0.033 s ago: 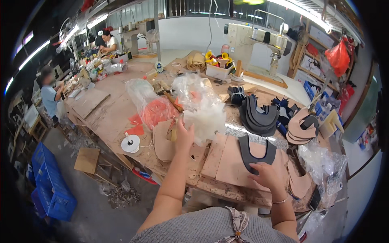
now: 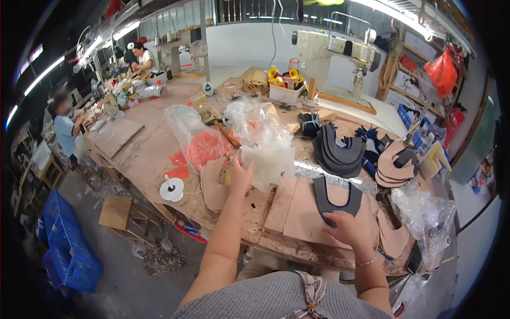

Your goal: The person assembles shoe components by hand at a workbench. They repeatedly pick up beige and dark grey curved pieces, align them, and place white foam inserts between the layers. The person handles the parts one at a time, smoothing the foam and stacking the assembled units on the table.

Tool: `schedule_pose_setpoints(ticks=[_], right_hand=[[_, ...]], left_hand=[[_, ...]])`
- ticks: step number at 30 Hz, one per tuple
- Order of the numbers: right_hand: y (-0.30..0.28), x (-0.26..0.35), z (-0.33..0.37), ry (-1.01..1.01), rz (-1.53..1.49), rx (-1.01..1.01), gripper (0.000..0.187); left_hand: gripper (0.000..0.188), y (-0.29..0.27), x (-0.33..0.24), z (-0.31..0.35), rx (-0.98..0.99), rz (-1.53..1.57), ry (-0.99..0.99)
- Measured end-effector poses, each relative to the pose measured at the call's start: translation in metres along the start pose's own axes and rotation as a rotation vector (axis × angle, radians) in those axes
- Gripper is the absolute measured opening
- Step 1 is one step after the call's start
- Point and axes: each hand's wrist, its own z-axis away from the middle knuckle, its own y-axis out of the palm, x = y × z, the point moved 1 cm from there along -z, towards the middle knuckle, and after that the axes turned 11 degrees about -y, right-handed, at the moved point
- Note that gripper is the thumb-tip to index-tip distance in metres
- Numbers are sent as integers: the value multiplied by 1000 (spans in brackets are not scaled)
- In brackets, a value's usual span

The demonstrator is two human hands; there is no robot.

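My right hand point(image 2: 346, 228) lies with fingers spread at the lower edge of a dark grey U-shaped piece point(image 2: 322, 198). Under that piece is a stack of flat tan sheets point(image 2: 300, 220). My left hand point(image 2: 240, 174) reaches over the table beside a crumpled clear plastic bag point(image 2: 271, 159). Its index finger is stretched out and the thumb stands apart; the other fingers are partly hidden. Just left of it are a small yellowish object point(image 2: 227, 177), too covered to name, and a tan cut piece point(image 2: 212, 186).
More dark U-shaped pieces point(image 2: 334, 154) and tan ones point(image 2: 396, 165) are piled at the right. A white spool point(image 2: 171, 189) sits near the table's left edge. Behind stand a white bin point(image 2: 287, 94) and a sewing machine point(image 2: 324, 50). Two people work far left; a blue crate point(image 2: 69, 244) is on the floor.
The view has shifted very slightly. Both hands stay nearly where they were, with the right hand's fingers a little higher on the grey piece's edge.
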Motion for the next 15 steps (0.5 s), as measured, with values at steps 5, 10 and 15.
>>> schedule_pose_setpoints(ticks=[5,10,15], right_hand=[[17,16,-24,-57,-145,-98,40],[38,18,-44,-62,-300,-416,46],[43,-6,-62,289,-965,-611,59]], left_hand=[[31,-23,-20,-25,312,-59,-67],[14,-30,-54,8,461,643,-212],[16,-21,-92,63,676,1027,-324]])
